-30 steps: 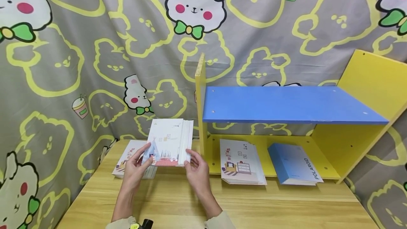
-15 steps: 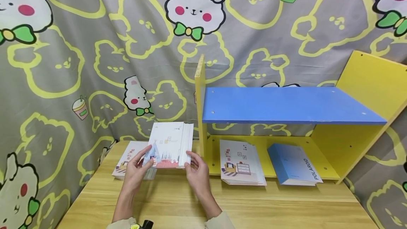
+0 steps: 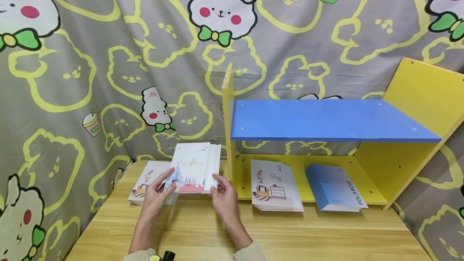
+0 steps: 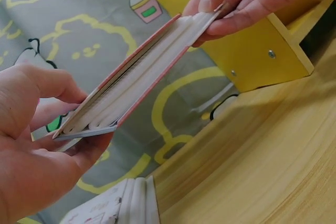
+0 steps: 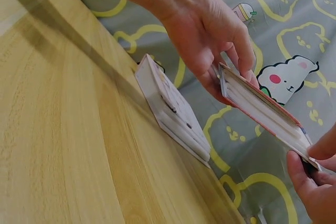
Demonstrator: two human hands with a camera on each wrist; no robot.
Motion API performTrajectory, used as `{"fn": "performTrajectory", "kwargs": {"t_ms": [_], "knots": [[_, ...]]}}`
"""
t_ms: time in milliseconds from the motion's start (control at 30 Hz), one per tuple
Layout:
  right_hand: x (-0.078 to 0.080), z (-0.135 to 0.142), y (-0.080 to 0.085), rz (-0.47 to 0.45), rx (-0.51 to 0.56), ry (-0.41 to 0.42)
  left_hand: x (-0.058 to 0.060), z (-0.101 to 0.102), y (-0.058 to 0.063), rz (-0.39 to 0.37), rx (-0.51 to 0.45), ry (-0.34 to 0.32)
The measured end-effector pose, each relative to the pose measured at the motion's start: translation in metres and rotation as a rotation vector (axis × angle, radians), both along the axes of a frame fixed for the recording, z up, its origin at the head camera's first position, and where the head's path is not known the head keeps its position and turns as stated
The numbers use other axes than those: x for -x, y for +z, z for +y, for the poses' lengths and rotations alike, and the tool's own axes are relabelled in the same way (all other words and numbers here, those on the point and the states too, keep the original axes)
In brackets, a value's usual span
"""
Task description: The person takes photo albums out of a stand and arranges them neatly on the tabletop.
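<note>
My left hand (image 3: 155,191) pinches the left lower corner of a white photo album (image 3: 192,166) with a blue tent printed on its cover. My right hand (image 3: 225,194) grips its right edge. In the left wrist view, the fingers (image 4: 58,85) of the left hand lie above and below the album (image 4: 128,85), and its white page edges show between the covers. In the right wrist view the album (image 5: 268,111) hangs between both hands, off the table. Behind my left hand, a similar album (image 3: 145,178) lies on the table, partly covered.
A yellow shelf unit with a blue board (image 3: 326,119) stands at the right. On its bottom, a white album (image 3: 275,184) and a blue album (image 3: 337,186) marked POLAROID overhang the front edge. The wooden table (image 3: 275,237) meets a patterned curtain (image 3: 108,71) behind.
The held album has come slightly lower and tilted flatter, with its far edge dropping. Both hands keep their hold and have barely moved. The other albums stay where they were.
</note>
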State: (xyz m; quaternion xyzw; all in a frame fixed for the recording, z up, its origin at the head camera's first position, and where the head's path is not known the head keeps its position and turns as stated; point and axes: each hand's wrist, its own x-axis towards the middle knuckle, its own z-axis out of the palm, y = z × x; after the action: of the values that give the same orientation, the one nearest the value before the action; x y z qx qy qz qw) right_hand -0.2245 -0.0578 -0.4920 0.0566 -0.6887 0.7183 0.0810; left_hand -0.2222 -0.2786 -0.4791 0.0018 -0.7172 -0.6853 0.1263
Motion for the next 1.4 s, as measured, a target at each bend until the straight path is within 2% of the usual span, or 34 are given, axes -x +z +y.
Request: {"fn": "performTrajectory", "kwargs": {"t_ms": [267, 533, 800, 1100, 1400], "knots": [[-0.001, -0.001, 0.0, 0.003, -0.05, -0.012, 0.002, -0.002, -0.006, -0.017, -0.005, -0.01], [-0.001, -0.003, -0.004, 0.002, -0.037, -0.004, 0.002, -0.002, -0.009, 0.01, -0.002, 0.004], [-0.001, -0.005, -0.009, -0.003, -0.041, -0.004, 0.003, -0.003, -0.013, -0.054, 0.027, -0.003], [0.001, -0.005, -0.014, -0.034, -0.111, -0.029, 0.004, -0.006, -0.019, -0.124, 0.052, -0.011], [0.001, -0.005, -0.018, -0.038, -0.178, -0.055, 0.004, -0.005, -0.023, -0.142, 0.062, -0.012]]}}
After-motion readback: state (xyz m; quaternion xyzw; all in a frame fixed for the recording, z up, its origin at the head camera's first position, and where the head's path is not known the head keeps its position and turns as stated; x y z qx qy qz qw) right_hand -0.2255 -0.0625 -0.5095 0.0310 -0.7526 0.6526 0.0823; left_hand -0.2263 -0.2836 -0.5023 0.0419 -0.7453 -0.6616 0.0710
